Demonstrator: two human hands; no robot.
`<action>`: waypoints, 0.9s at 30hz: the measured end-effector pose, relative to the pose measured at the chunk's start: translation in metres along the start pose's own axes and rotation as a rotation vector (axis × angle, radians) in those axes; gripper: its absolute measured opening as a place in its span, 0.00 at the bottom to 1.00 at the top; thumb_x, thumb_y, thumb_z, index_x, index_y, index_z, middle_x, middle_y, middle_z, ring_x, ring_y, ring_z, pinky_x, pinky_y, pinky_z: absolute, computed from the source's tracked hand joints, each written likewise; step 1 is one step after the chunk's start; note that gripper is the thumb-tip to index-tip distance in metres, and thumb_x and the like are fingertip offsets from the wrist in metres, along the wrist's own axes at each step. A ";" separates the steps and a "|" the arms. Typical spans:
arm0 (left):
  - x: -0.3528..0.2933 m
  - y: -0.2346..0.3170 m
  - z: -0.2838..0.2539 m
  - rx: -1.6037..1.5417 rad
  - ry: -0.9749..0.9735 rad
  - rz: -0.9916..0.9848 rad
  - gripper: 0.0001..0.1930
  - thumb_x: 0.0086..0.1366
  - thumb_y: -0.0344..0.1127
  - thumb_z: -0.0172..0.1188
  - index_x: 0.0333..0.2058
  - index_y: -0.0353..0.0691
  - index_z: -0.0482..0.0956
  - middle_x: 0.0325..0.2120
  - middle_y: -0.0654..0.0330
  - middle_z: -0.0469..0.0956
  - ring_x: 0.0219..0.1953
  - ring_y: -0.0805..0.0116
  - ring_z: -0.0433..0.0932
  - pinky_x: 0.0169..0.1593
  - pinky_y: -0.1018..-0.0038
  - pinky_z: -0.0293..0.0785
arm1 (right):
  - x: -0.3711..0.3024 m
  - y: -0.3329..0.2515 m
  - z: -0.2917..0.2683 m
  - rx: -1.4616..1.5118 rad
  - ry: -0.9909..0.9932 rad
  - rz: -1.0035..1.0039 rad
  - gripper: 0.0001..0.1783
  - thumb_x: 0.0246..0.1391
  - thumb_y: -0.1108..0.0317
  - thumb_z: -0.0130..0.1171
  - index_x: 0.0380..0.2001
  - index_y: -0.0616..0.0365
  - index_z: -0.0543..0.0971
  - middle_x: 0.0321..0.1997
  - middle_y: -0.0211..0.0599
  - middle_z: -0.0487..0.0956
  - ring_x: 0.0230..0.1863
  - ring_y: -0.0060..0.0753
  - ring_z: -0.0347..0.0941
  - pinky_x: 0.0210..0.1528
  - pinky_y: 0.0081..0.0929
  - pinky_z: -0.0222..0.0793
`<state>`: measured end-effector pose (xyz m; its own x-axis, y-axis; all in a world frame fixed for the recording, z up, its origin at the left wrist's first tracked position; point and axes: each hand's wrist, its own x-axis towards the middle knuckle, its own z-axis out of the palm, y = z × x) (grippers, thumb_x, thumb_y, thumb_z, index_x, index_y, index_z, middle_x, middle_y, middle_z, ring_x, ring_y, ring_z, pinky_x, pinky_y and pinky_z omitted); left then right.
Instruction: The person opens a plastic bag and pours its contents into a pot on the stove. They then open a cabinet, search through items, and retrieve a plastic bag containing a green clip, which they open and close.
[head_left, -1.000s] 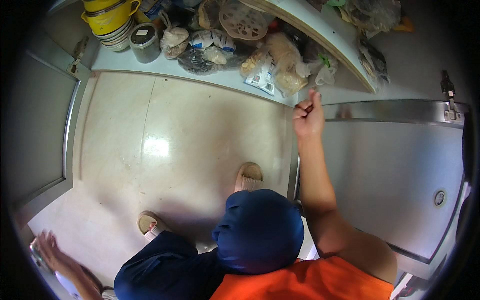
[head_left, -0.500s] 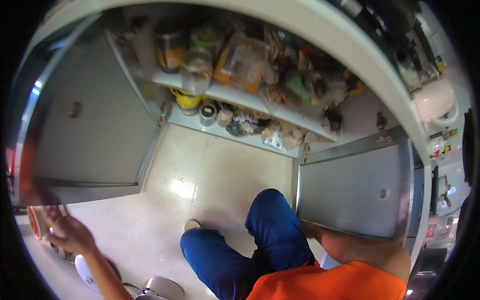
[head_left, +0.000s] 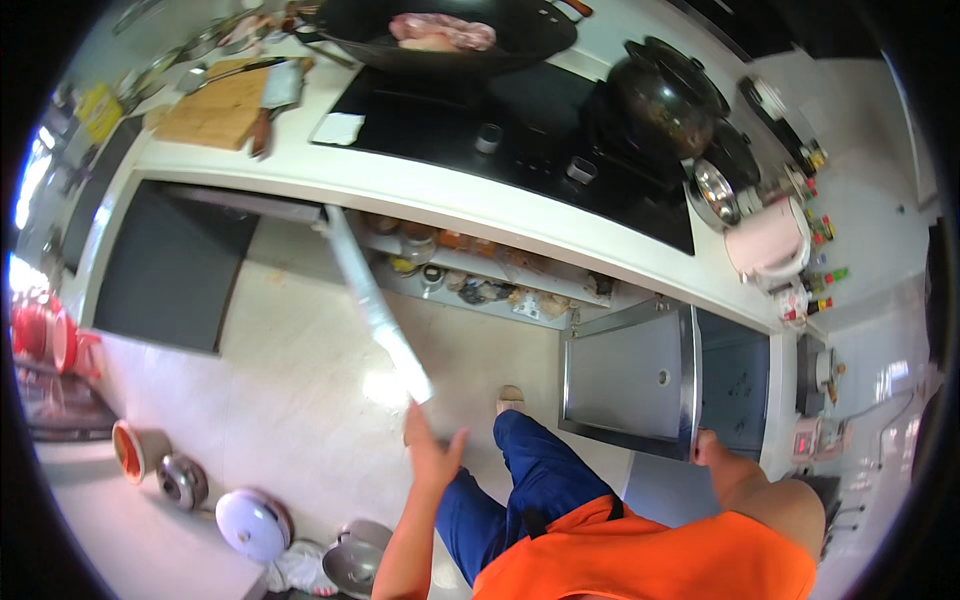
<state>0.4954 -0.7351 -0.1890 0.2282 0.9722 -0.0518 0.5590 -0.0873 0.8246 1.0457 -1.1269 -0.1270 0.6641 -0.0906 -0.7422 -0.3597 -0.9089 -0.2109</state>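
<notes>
Below the counter, the left cabinet door [head_left: 372,305] stands partly open, its shiny metal edge toward me. My left hand [head_left: 434,458] is at the lower end of that edge, thumb spread away from the fingers; the fingertips seem to touch the door. On the right, the grey cabinet door [head_left: 635,375] with a metal frame also stands open. My right hand [head_left: 708,447] is closed around that frame's outer corner. Between the doors, cabinet shelves [head_left: 545,285] hold jars, bags and packets.
Above is a black cooktop [head_left: 440,120] with a wok [head_left: 350,45] holding raw meat and a dark pot [head_left: 655,95]. A cleaver [head_left: 282,85] lies on a cutting board [head_left: 215,110]. A pink kettle [head_left: 770,240] stands right. Pots and a lidded pan [head_left: 252,525] sit lower left.
The left door has swung inward from wide open to partly open. My left hand has moved from the far left to the middle. The view has shifted up, showing the countertop.
</notes>
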 end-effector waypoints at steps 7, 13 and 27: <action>-0.058 0.091 -0.042 -0.196 -0.226 -0.255 0.27 0.61 0.48 0.65 0.52 0.34 0.73 0.46 0.43 0.78 0.50 0.43 0.76 0.52 0.55 0.73 | -0.011 -0.102 0.097 0.074 -0.411 0.157 0.11 0.57 0.59 0.57 0.22 0.43 0.69 0.18 0.24 0.67 0.16 0.22 0.62 0.14 0.22 0.54; -0.218 0.111 -0.056 -0.073 0.162 -0.776 0.25 0.62 0.50 0.63 0.49 0.37 0.78 0.43 0.45 0.80 0.47 0.47 0.79 0.51 0.58 0.75 | -0.068 -0.218 0.193 -0.175 -0.522 0.055 0.16 0.65 0.58 0.48 0.21 0.44 0.68 0.15 0.21 0.63 0.15 0.19 0.60 0.13 0.17 0.54; -0.388 0.174 0.008 -0.390 1.061 -1.188 0.21 0.62 0.45 0.65 0.45 0.34 0.80 0.36 0.51 0.83 0.38 0.62 0.83 0.43 0.68 0.78 | -0.130 -0.425 0.328 -0.082 -0.882 -0.255 0.14 0.61 0.51 0.62 0.37 0.49 0.82 0.15 0.20 0.68 0.15 0.13 0.64 0.21 0.15 0.75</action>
<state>0.5108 -1.1293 -0.0303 -0.8654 0.1693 -0.4715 -0.2497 0.6702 0.6989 0.8972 -0.5951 -0.1496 -0.0353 0.4289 -0.9027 -0.2008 -0.8879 -0.4140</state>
